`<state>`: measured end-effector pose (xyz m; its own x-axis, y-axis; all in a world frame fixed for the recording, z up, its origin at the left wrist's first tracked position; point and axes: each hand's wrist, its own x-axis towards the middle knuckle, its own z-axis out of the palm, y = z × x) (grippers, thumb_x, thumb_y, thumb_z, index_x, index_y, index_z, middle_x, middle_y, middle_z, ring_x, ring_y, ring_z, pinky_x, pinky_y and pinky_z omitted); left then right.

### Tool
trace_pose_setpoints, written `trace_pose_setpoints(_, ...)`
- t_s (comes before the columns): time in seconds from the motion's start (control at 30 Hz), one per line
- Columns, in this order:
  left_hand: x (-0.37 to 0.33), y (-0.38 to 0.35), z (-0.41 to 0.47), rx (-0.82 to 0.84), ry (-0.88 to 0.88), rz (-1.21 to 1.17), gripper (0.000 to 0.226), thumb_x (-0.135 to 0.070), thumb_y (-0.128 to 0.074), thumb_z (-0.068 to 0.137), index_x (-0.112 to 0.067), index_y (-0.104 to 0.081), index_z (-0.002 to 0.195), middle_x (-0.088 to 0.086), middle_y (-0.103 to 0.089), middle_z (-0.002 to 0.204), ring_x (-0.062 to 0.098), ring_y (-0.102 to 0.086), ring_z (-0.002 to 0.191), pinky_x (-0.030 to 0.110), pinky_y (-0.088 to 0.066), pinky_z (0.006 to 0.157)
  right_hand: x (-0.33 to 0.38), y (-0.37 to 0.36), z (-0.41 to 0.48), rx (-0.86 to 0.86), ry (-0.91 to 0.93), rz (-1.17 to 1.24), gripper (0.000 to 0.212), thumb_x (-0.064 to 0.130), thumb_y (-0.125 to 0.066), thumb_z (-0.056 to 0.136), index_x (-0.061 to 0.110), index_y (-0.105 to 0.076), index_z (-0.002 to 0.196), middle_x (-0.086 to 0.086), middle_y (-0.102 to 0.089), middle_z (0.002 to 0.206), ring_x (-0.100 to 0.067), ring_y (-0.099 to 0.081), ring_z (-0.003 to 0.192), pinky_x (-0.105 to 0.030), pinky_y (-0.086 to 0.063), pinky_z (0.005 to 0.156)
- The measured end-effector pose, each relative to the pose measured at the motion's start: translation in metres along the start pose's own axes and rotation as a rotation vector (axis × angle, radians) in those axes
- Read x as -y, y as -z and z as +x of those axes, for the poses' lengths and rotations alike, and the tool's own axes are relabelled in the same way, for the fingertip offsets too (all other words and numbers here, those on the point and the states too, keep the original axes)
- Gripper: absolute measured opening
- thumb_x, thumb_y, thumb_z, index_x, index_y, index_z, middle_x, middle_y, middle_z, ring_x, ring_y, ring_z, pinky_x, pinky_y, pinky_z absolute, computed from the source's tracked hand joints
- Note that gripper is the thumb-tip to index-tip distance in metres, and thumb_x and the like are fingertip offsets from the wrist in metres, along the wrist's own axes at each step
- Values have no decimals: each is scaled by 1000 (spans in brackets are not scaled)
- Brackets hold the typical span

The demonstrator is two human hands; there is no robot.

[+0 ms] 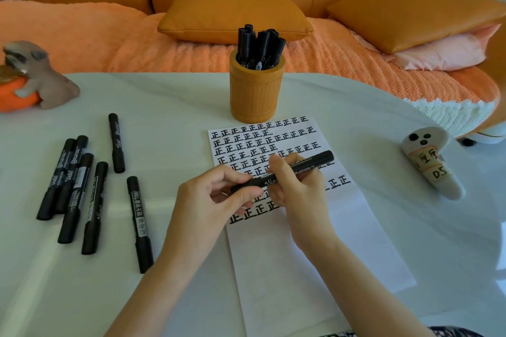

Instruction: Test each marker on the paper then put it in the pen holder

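Both hands are over the paper [301, 268], sharing one black marker [315, 163] that lies slanted across the rows of written characters. The left hand [216, 194] pinches its lower end and the right hand [298, 186] is curled around the barrel. The hands hide the middle rows.

At twelve o'clock, touching the sheet's top edge, stands the orange pen holder [256, 90], packed with black markers. There are perhaps seven caps, too crowded to count surely.

At nine o'clock, six loose markers [94, 208] lie on the white table [191, 96], four bunched and two apart. At ten o'clock is one dog figure [41, 76], and at three o'clock one white labelled figure [432, 164].

Behind them, on the sofa, are two orange cushions [235, 16] and one pink cushion [438, 55].
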<state>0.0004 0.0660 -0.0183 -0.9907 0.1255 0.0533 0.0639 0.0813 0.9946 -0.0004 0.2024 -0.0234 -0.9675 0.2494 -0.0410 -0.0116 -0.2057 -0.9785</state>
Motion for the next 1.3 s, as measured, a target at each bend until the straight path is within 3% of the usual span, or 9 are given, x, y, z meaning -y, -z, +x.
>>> trace_pose_setpoints(0.5,-2,-2,2,-15,22,-66,22,-20,-75,61,-9,-69,79,6,-72,68,15,-65,56,22,-54,58,3,-5,1,34,-32,10,35,3,-52,92,9,-38,61,1,-26,44,-13,-21,40,-24,-21,42)
trace_pose_setpoints(0.63,-5,1,6,-31,-21,9,22,-25,-73,64,-11,-69,82,2,-73,74,15,-66,59,22,-55,62,5,-4,2,68,-69,-59,46,29,-60,92,9,-39,56,-4,-27,45,-16,-22,43,-26,-20,44)
trace_pose_setpoints(0.7,-6,3,7,-48,-34,41,21,-28,-71,68,-15,-70,86,-1,-74,77,12,-66,62,22,-54,64,10,-3,2,112,-151,-186,56,53,-58,81,2,-48,59,-8,-36,47,-15,-30,42,-23,-26,43)
trace_pose_setpoints(0.77,-7,6,8,-80,-53,71,21,-31,-68,71,-19,-70,88,-5,-73,77,9,-66,65,22,-54,66,16,-1,1,123,-176,-305,59,62,-55,73,4,-57,59,-3,-42,43,-12,-35,39,-20,-30,43)
trace_pose_setpoints(0.87,-7,12,9,-113,-82,120,10,-27,-67,78,-22,-70,86,-8,-71,73,5,-65,65,16,-50,64,19,5,2,33,109,-434,44,48,-66,76,7,-58,60,7,-44,45,-7,-35,44,-17,-30,47)
trace_pose_setpoints(0.97,-8,15,9,-123,-96,150,4,-23,-66,81,-23,-69,82,-8,-70,70,4,-62,63,15,-48,62,17,10,8,99,530,-656,15,24,-75,79,14,-66,86,6,-53,77,-2,-43,60,-14,-37,57)
trace_pose_setpoints(1.03,-9,14,9,-114,-98,151,5,-27,-66,80,-23,-69,81,-9,-69,68,4,-60,61,15,-47,61,10,11,12,183,728,-854,20,21,-72,80,13,-69,98,4,-57,95,2,-45,69,-19,-44,60)
trace_pose_setpoints(1.13,-11,12,8,-117,-90,135,19,-42,-62,73,-24,-68,78,-7,-68,66,4,-58,58,18,-48,61,5,8,16,222,855,-968,17,17,-69,82,10,-69,97,-2,-62,93,-11,-53,71,-36,-50,55)
trace_pose_setpoints(1.3,-10,16,8,-106,-79,67,32,-52,-62,80,-21,-69,78,-4,-69,70,4,-58,59,14,-46,58,8,5,24,200,776,-880,14,19,-66,86,9,-64,95,1,-59,89,-9,-50,64,-30,-48,55)
